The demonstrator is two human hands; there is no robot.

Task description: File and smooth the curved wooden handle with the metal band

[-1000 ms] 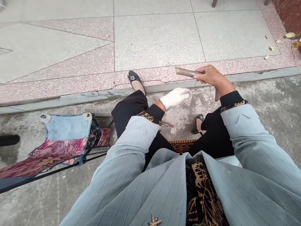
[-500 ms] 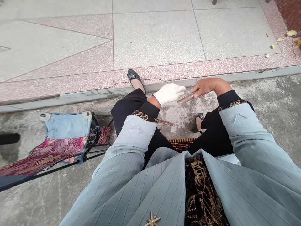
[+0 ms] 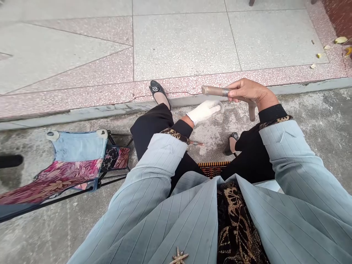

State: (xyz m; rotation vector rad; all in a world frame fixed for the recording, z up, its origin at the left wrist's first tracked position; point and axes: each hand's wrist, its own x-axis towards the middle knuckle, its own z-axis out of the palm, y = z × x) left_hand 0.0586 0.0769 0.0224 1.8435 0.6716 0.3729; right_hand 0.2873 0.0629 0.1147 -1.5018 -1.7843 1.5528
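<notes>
My right hand (image 3: pixel 243 90) is bare and closed around a brown stick-like tool (image 3: pixel 214 91). Silvery wire is wound about the tool near my fingertips, and a bent brown end hangs down beneath my wrist. Lower and to the left is my left hand (image 3: pixel 206 111) in a white knitted glove, its fingers curled together; whatever they may hold is hidden. The tool's blunt end is above the gloved hand, apart from it. A thin reddish stick with a wire-like binding (image 3: pixel 197 143) shows below my left cuff, partly covered by it.
A folding chair (image 3: pixel 79 148) with denim and flowered cloth stands at the left. Ahead runs a raised step edge (image 3: pixel 110 110) with tiles beyond it. A woven seat edge (image 3: pixel 213 168) shows between my legs. Fallen leaves (image 3: pixel 341 40) lie far right.
My right hand dipped with the tool toward the gloved hand, then rose again, the tool turning level. My left hand shifted slightly left and up, then came back down.
</notes>
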